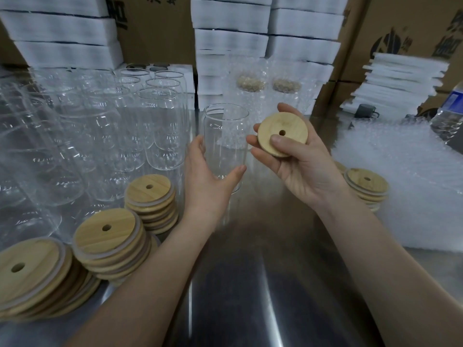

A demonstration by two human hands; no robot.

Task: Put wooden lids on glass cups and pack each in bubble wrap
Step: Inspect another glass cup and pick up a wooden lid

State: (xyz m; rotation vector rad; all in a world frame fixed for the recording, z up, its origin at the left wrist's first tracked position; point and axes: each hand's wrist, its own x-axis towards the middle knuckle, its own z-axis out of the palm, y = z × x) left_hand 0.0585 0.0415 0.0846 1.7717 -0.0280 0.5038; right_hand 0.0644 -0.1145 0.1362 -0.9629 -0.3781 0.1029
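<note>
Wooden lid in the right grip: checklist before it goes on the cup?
1. Left grip holds glass cup, mouth up: ok.
2. Right grip holds wooden lid, thumb on top: ok.
3. Cup mouth bare: ok.
4. Lid over the mouth: not ok, it is right of the cup.
5. Lid's seal ring: cannot tell, underside hidden.
6. Bubble wrap ready at the right: ok.

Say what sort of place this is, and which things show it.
Probably a warehouse packing bench: stacked cardboard cartons behind, rows of identical glass cups, piles of wooden lids and a heap of bubble wrap.
</note>
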